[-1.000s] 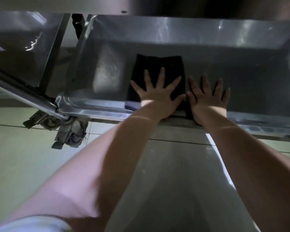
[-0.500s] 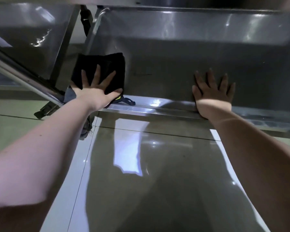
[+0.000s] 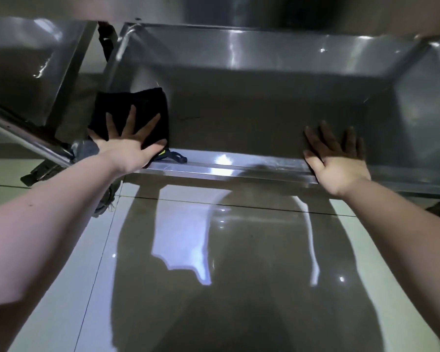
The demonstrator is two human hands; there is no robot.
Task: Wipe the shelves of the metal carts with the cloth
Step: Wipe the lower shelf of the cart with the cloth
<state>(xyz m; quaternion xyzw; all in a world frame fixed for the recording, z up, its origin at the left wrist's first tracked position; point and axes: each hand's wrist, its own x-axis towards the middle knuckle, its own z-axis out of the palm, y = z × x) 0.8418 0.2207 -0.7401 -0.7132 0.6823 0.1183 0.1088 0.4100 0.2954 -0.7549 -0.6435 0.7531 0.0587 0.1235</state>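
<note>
At nine to ten o'clock in the view stands part of a second metal cart (image 3: pixel 38 72). Its shiny side panel looks tilted through the wide lens. A bright tube (image 3: pixel 28 138) runs down from it toward the near cart's left front corner. Below that corner, at about eight o'clock, a dark caster (image 3: pixel 42 171) sits on the floor.

The black cloth (image 3: pixel 140 107) lies at the left end of the near cart's shelf (image 3: pixel 239 115), close to the left wall and reaching the front rim (image 3: pixel 226 171). The left hand (image 3: pixel 130 151) lies flat on top of it. Its fingers are straight, spread wide and pointing toward twelve o'clock, and the palm presses the cloth's near edge. No finger curls round the cloth. At the hand's three o'clock a small dark loop (image 3: pixel 177 158) with a yellow-green tag pokes out from under the cloth and rests on the front rim.

The middle of the shelf is dull grey metal in shadow, and its back wall catches streaks of light.

At the cloth's three o'clock, well apart from it, the right hand (image 3: pixel 338 161) rests flat on the shelf. Its fingers are straight and spread toward twelve o'clock, the heel of the palm sits over the front rim, and it holds nothing.

At six o'clock the glossy tiled floor (image 3: pixel 214 250) reflects pale patches of light around a dark shadow.
</note>
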